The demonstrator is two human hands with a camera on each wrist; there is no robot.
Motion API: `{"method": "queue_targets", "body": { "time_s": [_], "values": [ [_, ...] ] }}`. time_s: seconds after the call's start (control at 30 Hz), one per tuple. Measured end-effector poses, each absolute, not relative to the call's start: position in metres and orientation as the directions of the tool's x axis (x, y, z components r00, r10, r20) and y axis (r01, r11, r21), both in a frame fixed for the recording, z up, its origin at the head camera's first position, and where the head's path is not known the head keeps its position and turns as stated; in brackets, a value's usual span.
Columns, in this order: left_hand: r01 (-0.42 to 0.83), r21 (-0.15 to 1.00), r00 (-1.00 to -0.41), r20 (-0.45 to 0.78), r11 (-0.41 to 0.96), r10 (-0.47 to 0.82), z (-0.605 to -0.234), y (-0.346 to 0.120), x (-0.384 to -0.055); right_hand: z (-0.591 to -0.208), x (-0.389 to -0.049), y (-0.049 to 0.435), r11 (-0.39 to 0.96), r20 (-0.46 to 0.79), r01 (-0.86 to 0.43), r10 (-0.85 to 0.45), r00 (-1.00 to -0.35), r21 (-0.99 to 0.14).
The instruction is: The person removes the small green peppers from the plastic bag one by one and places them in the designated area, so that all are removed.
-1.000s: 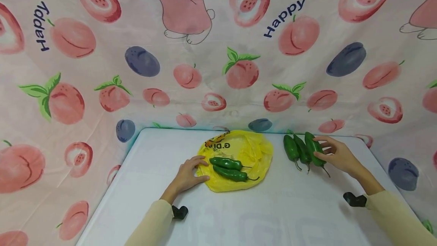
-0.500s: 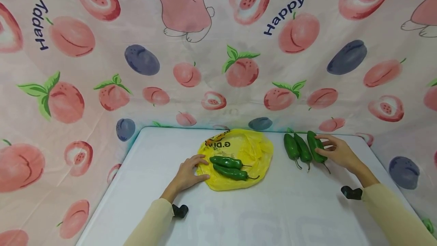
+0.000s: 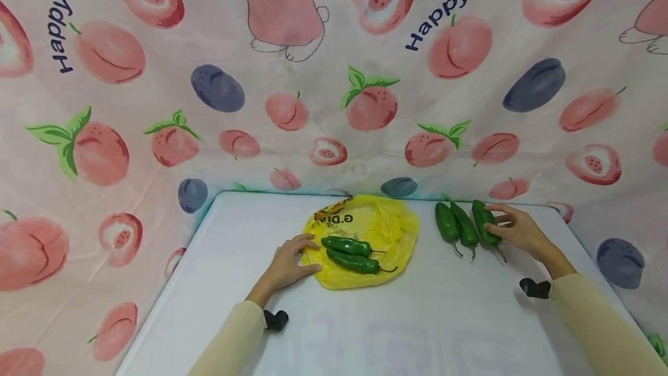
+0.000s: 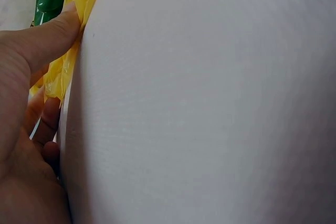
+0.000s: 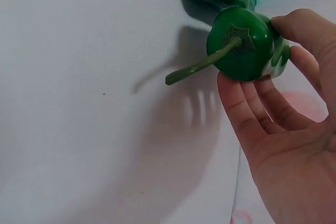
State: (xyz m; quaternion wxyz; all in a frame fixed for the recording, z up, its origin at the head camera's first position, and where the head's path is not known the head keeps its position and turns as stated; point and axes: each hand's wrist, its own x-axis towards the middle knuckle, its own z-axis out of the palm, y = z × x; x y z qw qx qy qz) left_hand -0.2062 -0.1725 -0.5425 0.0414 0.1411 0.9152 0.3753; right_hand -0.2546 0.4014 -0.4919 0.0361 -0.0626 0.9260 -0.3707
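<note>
Hands (image 3: 287, 263) hold one pepper (image 3: 481, 222) and a bag (image 3: 376, 225) bearing two peppers (image 3: 347, 246).

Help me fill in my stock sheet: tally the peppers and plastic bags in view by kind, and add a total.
Yellow plastic bag: 1
Green peppers: 5 (2 on the bag, 3 to its right in the head view, one of those held by the right hand)
Total: 6

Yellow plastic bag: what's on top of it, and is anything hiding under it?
Two green chili peppers lie on the yellow plastic bag, and the left hand touches its edge. Underneath can't be seen, because the bag covers it.
</note>
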Motion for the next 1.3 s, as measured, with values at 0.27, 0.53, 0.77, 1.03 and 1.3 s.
{"method": "queue_targets", "body": {
  "time_s": [0.27, 0.53, 0.77, 1.03, 1.3],
  "values": [
    [0.239, 0.699, -0.953, 0.037, 0.674, 0.299, -0.54, -0.172, -0.207, -0.498, -0.259, 0.403, 0.713, -0.055, -0.072, -0.153, -0.987, -0.698],
    [0.236, 0.697, -0.954, 0.032, 0.677, 0.3, -0.541, -0.171, -0.208, -0.501, -0.262, 0.403, 0.709, -0.067, -0.065, -0.158, -0.985, -0.702],
    [0.232, 0.691, -0.956, 0.032, 0.684, 0.292, -0.542, -0.172, -0.208, -0.504, -0.264, 0.401, 0.72, -0.1, -0.048, -0.162, -0.982, -0.692],
    [0.236, 0.693, -0.955, 0.036, 0.681, 0.294, -0.541, -0.172, -0.206, -0.502, -0.263, 0.398, 0.735, -0.131, -0.034, -0.166, -0.977, -0.678],
    [0.229, 0.7, -0.956, 0.032, 0.677, 0.291, -0.543, -0.172, -0.207, -0.502, -0.261, 0.397, 0.733, -0.129, -0.04, -0.173, -0.976, -0.679]
  ]
}}
